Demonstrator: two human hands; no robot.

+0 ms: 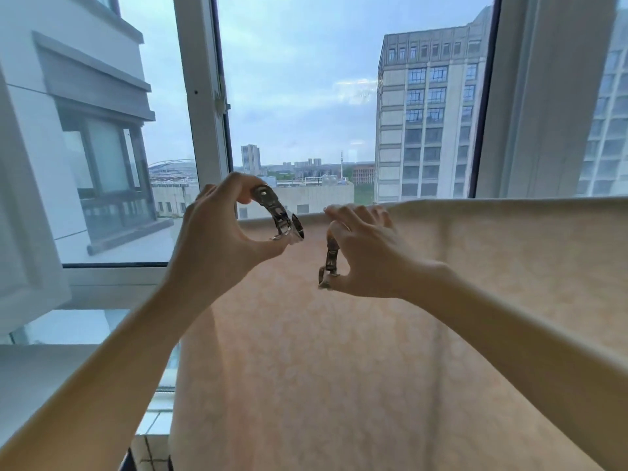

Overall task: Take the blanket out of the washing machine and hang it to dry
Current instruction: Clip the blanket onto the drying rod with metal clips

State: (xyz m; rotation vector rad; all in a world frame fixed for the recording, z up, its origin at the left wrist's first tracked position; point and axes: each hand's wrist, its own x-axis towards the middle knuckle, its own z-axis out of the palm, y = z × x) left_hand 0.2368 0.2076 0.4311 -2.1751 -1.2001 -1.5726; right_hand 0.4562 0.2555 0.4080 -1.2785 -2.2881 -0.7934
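My two bare forearms reach up and forward from the bottom corners, and between them the blanket [339, 351] fills the middle: pale peach cloth with a faint mottled pattern, hanging straight down with its top edge folded over something I cannot see, level with the lower part of the window.

My left hand [217, 232] is raised in front of the blanket's upper left corner. Its fingers [238, 185] and thumb curl in a ring around a metal clip [277, 212], pinching it at both ends; the clip's dark jaws gape toward the blanket's top edge.

My right hand [367, 253] is just beside it, to the right. Its fingertips rest on the top fold of the blanket, while the thumb and the lower fingers hold a second metal clip [329, 263], which points downward against the cloth. I cannot tell whether that clip is biting the fabric.

Beyond the blanket stands the white window frame [204, 96], and through the glass a tall grey building [428, 113], lower rooftops and an overcast sky.
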